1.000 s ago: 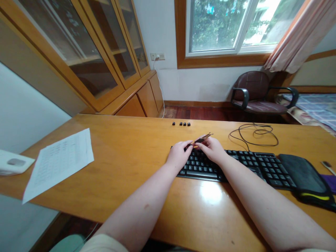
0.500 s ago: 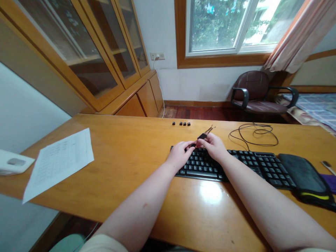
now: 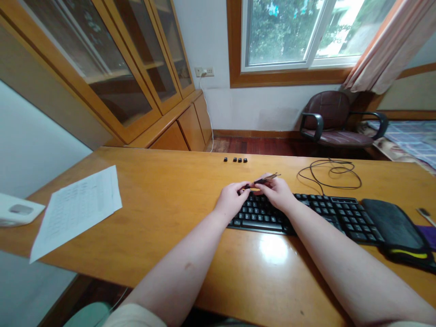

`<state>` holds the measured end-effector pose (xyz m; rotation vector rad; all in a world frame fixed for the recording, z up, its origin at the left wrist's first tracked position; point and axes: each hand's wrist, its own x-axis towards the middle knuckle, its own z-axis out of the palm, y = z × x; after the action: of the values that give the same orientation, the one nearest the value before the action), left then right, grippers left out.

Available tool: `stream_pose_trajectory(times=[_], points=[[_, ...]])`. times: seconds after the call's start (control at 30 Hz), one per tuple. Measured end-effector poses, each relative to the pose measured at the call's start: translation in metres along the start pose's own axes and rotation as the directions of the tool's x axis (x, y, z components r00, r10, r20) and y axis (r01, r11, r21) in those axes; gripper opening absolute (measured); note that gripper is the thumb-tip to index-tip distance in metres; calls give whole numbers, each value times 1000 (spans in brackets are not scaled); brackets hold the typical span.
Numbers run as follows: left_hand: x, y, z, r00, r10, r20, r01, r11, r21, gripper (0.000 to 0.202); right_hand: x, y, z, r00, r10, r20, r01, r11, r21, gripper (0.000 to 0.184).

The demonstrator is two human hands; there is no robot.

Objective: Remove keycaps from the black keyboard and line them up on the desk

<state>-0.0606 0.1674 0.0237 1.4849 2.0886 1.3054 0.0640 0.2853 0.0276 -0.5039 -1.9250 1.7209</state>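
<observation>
Both of my hands are raised just over the left part of a black keyboard (image 3: 262, 218). In my right hand (image 3: 277, 193), thumb and fingers pinch a keycap puller (image 3: 264, 180), a dark handle with thin wire prongs sticking out to the right. My left hand (image 3: 233, 197) is closed at the puller's left end, on a small black piece (image 3: 247, 186); fingers cover most of it, so its kind is unclear. Several loose black keycaps (image 3: 240, 160) lie near the far edge of the desk.
A coiled black cable (image 3: 329, 175) lies behind the keyboard. At its right are a black pouch (image 3: 391, 222) with a yellow strip, a brush (image 3: 424, 212) and a purple item (image 3: 427, 236). Printed paper (image 3: 78, 209) and a white device (image 3: 18, 211) are at the left of the wooden desk (image 3: 163, 195).
The keycap puller has turned in my right hand: its prongs pointed up to the right and now lie flatter. My left hand has shifted only slightly.
</observation>
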Motion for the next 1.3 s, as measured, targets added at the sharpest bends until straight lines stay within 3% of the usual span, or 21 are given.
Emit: stream_pose_trajectory(times=[0.2, 0.53, 0.77, 0.93, 1.1, 1.3], points=[[-1, 2, 0, 1000, 2, 18, -3, 998, 55, 23, 3, 4, 0, 997, 65, -40, -63, 996, 58, 30], [-1, 1, -1, 998, 55, -14, -55, 998, 22, 25, 3, 3, -5, 1000, -25, 12, 25, 999, -44, 26], [2, -4, -2, 996, 73, 45, -74, 997, 25, 20, -1, 1, -5, 997, -54, 45, 58, 995, -80, 21], [2, -4, -1, 999, 42, 34, -42, 999, -10, 24, 2, 5, -5, 999, -21, -25, 19, 997, -70, 24], [3, -3, -3, 999, 38, 30, -33, 986, -162, 27, 3, 5, -7, 997, -68, -27, 64, 990, -123, 24], [9, -7, -6, 989, -88, 122, 129, 912, -389, 25, 1, 0, -10, 976, -204, 80, 217, 948, -232, 18]])
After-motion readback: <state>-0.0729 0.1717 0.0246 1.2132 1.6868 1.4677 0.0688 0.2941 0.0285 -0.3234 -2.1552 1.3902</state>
